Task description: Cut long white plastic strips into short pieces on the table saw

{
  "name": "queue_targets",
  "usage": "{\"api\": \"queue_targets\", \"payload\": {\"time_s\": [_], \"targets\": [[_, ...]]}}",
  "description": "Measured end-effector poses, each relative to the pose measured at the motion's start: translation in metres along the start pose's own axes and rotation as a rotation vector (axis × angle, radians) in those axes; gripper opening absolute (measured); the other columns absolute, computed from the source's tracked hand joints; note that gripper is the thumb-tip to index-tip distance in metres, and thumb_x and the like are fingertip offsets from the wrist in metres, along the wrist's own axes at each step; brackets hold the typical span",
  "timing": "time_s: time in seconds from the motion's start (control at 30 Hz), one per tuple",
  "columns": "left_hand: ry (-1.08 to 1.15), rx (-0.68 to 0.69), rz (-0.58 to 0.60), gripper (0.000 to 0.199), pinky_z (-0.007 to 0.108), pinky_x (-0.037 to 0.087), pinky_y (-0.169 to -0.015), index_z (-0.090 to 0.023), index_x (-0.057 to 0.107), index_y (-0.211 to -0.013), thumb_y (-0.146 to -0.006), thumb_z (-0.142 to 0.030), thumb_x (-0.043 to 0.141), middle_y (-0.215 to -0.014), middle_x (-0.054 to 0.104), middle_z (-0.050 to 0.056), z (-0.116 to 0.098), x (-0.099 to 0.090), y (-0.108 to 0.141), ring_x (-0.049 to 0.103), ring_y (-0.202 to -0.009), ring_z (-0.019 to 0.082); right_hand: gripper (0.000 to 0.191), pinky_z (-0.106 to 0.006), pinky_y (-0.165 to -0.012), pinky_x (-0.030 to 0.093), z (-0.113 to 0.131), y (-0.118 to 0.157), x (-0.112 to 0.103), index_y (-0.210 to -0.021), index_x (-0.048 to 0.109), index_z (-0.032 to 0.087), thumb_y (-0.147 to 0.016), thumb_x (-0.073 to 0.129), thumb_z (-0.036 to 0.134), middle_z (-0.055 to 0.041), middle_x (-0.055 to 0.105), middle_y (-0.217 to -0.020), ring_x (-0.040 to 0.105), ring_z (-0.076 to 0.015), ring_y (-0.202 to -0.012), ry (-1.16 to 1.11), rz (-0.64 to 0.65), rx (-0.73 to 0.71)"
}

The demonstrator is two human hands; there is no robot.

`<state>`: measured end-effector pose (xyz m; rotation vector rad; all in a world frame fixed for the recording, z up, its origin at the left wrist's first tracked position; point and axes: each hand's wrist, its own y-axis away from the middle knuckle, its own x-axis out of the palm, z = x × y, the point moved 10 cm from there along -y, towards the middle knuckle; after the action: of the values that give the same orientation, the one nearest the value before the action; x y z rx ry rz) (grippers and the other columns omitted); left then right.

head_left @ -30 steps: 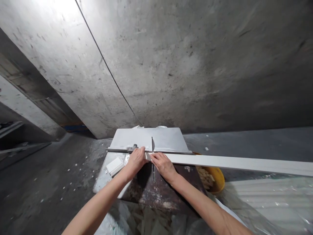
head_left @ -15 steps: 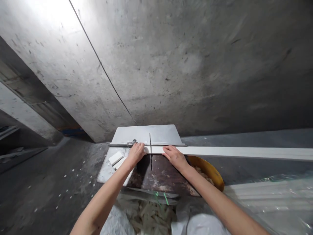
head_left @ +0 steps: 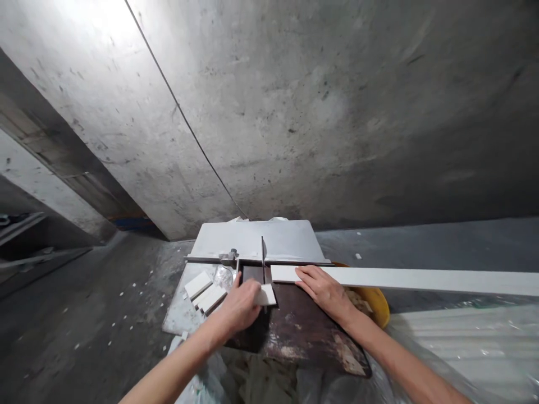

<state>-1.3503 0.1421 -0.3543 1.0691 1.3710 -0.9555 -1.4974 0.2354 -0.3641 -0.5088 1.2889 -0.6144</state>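
Observation:
My left hand (head_left: 244,303) is closed on a short white piece (head_left: 265,295), which it holds over the dark sliding board near the slot. My right hand (head_left: 322,286) grips a long white strip (head_left: 429,278) by its near end, fingers over the top edge. The strip reaches off to the right edge of the view. A thin dark saw blade (head_left: 263,255) stands in the slot of the saw table (head_left: 219,235), between the short piece and the strip's end. The dark brown board (head_left: 307,331) lies under both hands.
Several cut white pieces (head_left: 205,292) lie on the table's left side, beside a metal stop (head_left: 229,257). A yellow tub (head_left: 379,308) with scraps sits beneath the strip. Plastic-wrapped strips (head_left: 471,342) lie at the right. Behind rises a concrete wall (head_left: 269,112).
The short piece is now apart from the long strip, and my left hand has drawn it toward me. The brown board and my right hand with the strip have also come nearer.

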Motion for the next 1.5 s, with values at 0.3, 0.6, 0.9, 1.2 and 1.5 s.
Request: {"api": "queue_targets", "payload": {"time_s": [0.3, 0.6, 0.9, 1.2, 1.5], "targets": [[0.174, 0.091, -0.324, 0.047, 0.041, 0.043, -0.098, -0.021, 0.038, -0.127, -0.081, -0.018, 0.049, -0.119, 0.058, 0.011, -0.037, -0.007, 0.092, 0.056, -0.107, 0.024, 0.017, -0.032, -0.083, 0.053, 0.070, -0.058, 0.051, -0.106, 0.064, 0.019, -0.090, 0.059, 0.014, -0.0070, 0.065, -0.097, 0.059, -0.0213, -0.096, -0.084, 0.037, -0.070], [-0.018, -0.266, -0.479, 0.046, 0.049, 0.047, -0.097, -0.019, 0.038, -0.131, -0.089, -0.029, 0.053, -0.128, 0.055, 0.016, 0.107, -0.052, 0.125, 0.055, -0.115, 0.030, 0.018, -0.033, -0.083, 0.051, 0.075, -0.056, 0.058, -0.106, 0.064, 0.018, -0.092, 0.055, 0.013, -0.0076, 0.065, -0.098, 0.059, -0.0224, -0.096, -0.055, 0.018, -0.041], [-0.056, -0.183, -0.110, 0.047, 0.043, 0.038, -0.105, -0.017, 0.044, -0.116, -0.078, -0.024, 0.071, -0.125, 0.057, 0.015, 0.062, -0.029, -0.025, 0.049, -0.124, 0.029, 0.018, -0.035, -0.084, 0.051, 0.079, -0.057, 0.059, -0.107, 0.063, 0.019, -0.092, 0.055, 0.014, -0.0070, 0.067, -0.099, 0.061, -0.0230, -0.095, 0.006, 0.017, -0.031], [-0.128, -0.257, -0.067, 0.027, 0.033, 0.043, -0.087, -0.017, 0.047, -0.100, -0.084, -0.029, 0.064, -0.095, 0.064, 0.009, 0.081, -0.023, -0.064, 0.059, -0.097, 0.025, 0.022, -0.038, -0.088, 0.054, -0.013, -0.028, 0.030, -0.111, 0.065, 0.020, -0.093, 0.054, 0.024, -0.0084, 0.066, -0.107, 0.062, -0.0234, -0.099, -0.011, 0.020, 0.055], [-0.184, -0.166, -0.096, 0.018, 0.036, 0.040, -0.095, -0.014, 0.054, -0.100, -0.085, -0.022, 0.057, -0.102, 0.064, 0.013, 0.079, -0.034, -0.095, 0.058, -0.100, 0.026, 0.019, -0.037, -0.086, 0.054, -0.029, -0.055, 0.035, -0.106, 0.066, 0.016, -0.092, 0.054, 0.018, -0.0093, 0.067, -0.102, 0.062, -0.0224, -0.096, 0.009, -0.034, 0.049]]}}
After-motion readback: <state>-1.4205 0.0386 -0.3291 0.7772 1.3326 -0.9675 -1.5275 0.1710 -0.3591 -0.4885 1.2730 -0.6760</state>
